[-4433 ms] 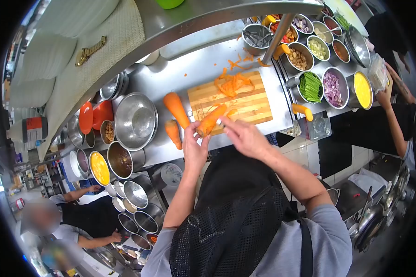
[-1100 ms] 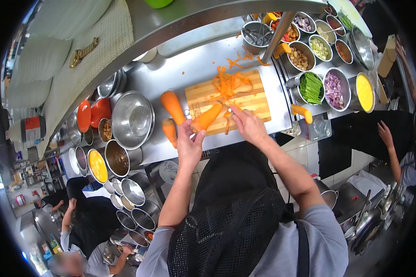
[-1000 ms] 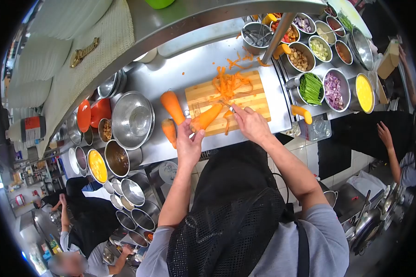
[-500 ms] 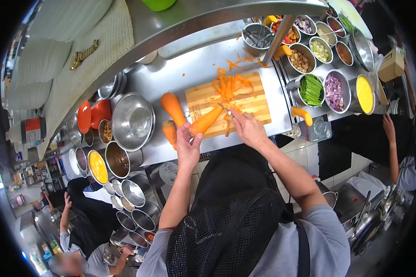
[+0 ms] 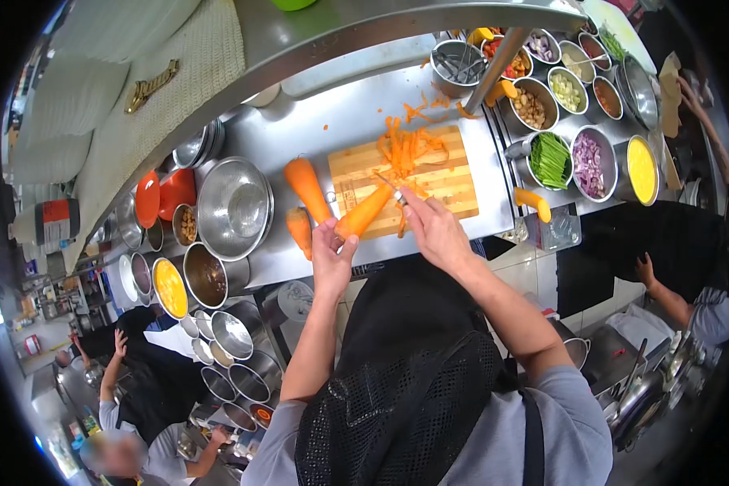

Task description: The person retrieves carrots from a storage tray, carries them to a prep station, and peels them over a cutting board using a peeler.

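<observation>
My left hand (image 5: 333, 257) is closed around the thick end of an orange carrot (image 5: 364, 212), whose narrow end points up and right over the wooden cutting board (image 5: 462, 182). In my right hand (image 5: 439, 228) is a small peeler (image 5: 398, 194), gripped with its thin head by the carrot's narrow tip. A heap of orange peelings (image 5: 403, 152) lies on the board. Left of the board, on the steel counter, rest another carrot (image 5: 306, 188) and a shorter carrot (image 5: 299, 229), both close to my left hand.
Colanders (image 5: 233, 206) stand left on the counter (image 5: 292, 121). Right are containers of green pieces (image 5: 549, 159), chopped purple onion (image 5: 591, 162) and yellow liquid (image 5: 641, 170). A steel post (image 5: 498, 69) and shelf edge (image 5: 364, 49) cross above. Co-workers (image 5: 150, 429) are at both sides.
The peeler has shifted slightly at the carrot's tip, and its head now shows above it. My left hand keeps its hold. The right co-worker's arm has moved lower.
</observation>
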Available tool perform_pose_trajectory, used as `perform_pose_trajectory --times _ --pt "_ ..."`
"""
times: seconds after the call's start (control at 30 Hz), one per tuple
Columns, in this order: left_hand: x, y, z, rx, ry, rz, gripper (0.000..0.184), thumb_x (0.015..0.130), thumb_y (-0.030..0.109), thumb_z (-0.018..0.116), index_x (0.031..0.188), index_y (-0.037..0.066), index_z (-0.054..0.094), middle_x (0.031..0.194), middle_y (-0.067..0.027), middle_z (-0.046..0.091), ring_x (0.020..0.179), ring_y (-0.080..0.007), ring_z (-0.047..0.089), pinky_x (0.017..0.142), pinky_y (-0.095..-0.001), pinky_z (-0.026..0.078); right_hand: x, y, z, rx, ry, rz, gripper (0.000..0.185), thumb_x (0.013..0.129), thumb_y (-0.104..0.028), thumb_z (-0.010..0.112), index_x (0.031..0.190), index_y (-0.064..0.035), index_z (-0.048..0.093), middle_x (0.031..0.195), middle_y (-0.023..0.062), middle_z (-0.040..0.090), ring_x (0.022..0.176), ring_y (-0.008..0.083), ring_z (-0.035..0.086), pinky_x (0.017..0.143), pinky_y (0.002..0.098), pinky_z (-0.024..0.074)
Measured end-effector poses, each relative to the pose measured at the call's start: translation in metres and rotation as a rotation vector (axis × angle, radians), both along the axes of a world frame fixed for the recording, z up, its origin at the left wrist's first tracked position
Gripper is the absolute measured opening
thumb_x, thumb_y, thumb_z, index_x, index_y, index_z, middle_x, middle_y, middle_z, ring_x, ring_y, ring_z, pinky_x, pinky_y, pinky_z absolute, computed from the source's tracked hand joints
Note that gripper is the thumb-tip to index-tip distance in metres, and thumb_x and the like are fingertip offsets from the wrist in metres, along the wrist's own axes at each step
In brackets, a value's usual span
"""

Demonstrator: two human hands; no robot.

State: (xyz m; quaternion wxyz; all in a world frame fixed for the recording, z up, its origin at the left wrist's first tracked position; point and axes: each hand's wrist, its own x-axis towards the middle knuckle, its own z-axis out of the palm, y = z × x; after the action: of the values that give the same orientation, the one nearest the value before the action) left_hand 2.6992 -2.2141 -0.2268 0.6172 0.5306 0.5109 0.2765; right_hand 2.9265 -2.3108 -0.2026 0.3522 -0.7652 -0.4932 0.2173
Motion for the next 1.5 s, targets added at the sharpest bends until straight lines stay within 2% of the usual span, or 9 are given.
perform_pose_trajectory --times 0.07,0.13,0.43,0.53,0.8,1.13,1.2,1.37,1.5 --pt "0.005 -0.001 0.012 -0.025 0.08 -0.008 0.056 0.101 -0.004 0.07 0.149 0.0 0.042 0.138 -0.0154 0.063 0.122 -0.0217 0.064 0.106 -0.0348 0.054 -0.009 -0.001 -0.004 -0.063 0.064 0.107 0.04 0.11 -0.023 0.061 0.148 -0.0115 0.066 0.096 0.027 0.071 0.087 0.0479 0.072 0.079 0.0554 0.0596" --pt "0.001 -0.004 0.013 0.047 0.137 -0.04 0.056 0.1 -0.004 0.072 0.148 0.0 0.042 0.139 -0.0156 0.061 0.126 -0.0232 0.064 0.104 -0.0354 0.056 0.007 -0.003 -0.048 -0.168 -0.112 0.015 0.041 0.107 -0.019 0.063 0.147 -0.0118 0.067 0.098 0.0268 0.073 0.082 0.0474 0.073 0.075 0.0554 0.0607" --pt "0.015 -0.003 0.019 0.148 0.171 -0.088 0.056 0.099 -0.005 0.075 0.145 0.004 0.044 0.144 -0.0152 0.058 0.132 -0.0257 0.064 0.099 -0.0385 0.061 -0.035 -0.019 0.004 0.081 -0.036 0.273 0.046 0.107 -0.026 0.065 0.153 -0.0191 0.062 0.095 0.0199 0.069 0.075 0.0455 0.073 0.068 0.0553 0.0623" --pt "0.015 -0.004 0.02 0.12 0.207 -0.088 0.055 0.099 -0.007 0.073 0.145 0.004 0.044 0.144 -0.0148 0.058 0.132 -0.0254 0.065 0.102 -0.0389 0.061 0.006 -0.006 -0.05 -0.132 -0.205 0.007 0.045 0.105 -0.022 0.069 0.15 -0.0153 0.065 0.096 0.0214 0.07 0.082 0.0447 0.073 0.071 0.0534 0.0619" --pt "0.008 -0.007 0.006 0.309 0.229 -0.166 0.056 0.095 -0.012 0.072 0.142 0.003 0.046 0.14 -0.0142 0.056 0.132 -0.0255 0.062 0.108 -0.0415 0.061 0.03 0.004 -0.026 -0.054 -0.078 -0.02 0.041 0.106 -0.021 0.068 0.147 -0.0134 0.067 0.092 0.0233 0.07 0.083 0.0446 0.072 0.077 0.0527 0.0597" --pt "0.002 -0.007 0.009 0.167 0.226 -0.121 0.055 0.096 -0.007 0.076 0.142 0.003 0.046 0.14 -0.0139 0.056 0.128 -0.0269 0.066 0.102 -0.0413 0.064 0.015 -0.006 -0.025 -0.11 -0.189 0.034 0.043 0.106 -0.02 0.068 0.148 -0.0128 0.067 0.095 0.0194 0.071 0.081 0.0425 0.072 0.073 0.0519 0.0612" --pt "0.006 -0.006 0.013 0.135 0.243 -0.121 0.057 0.096 -0.004 0.077 0.143 0.003 0.045 0.141 -0.0136 0.056 0.127 -0.026 0.066 0.1 -0.0387 0.063 0.004 -0.004 -0.016 0.104 -0.135 0.059 0.041 0.106 -0.026 0.067 0.146 -0.0147 0.067 0.09 0.0178 0.07 0.075 0.0415 0.074 0.069 0.0523 0.0626" --pt "0.002 0.001 0.003 0.089 0.172 -0.097 0.061 0.096 -0.001 0.079 0.145 0.003 0.044 0.14 -0.013 0.056 0.124 -0.0235 0.065 0.098 -0.0376 0.06 0.023 -0.003 -0.051 -0.061 -0.215 0.053 0.04 0.106 -0.026 0.067 0.144 -0.015 0.068 0.092 0.0184 0.071 0.074 0.0427 0.073 0.068 0.0525 0.0625" --pt "-0.004 -0.003 -0.005 0.045 0.121 -0.082 0.061 0.096 -0.001 0.079 0.145 0.002 0.043 0.139 -0.0132 0.057 0.124 -0.0234 0.064 0.098 -0.0387 0.06 0.013 0.001 -0.027 -0.02 -0.21 0.058 0.04 0.107 -0.027 0.067 0.145 -0.0147 0.068 0.091 0.0192 0.072 0.074 0.0436 0.073 0.068 0.0529 0.0626"
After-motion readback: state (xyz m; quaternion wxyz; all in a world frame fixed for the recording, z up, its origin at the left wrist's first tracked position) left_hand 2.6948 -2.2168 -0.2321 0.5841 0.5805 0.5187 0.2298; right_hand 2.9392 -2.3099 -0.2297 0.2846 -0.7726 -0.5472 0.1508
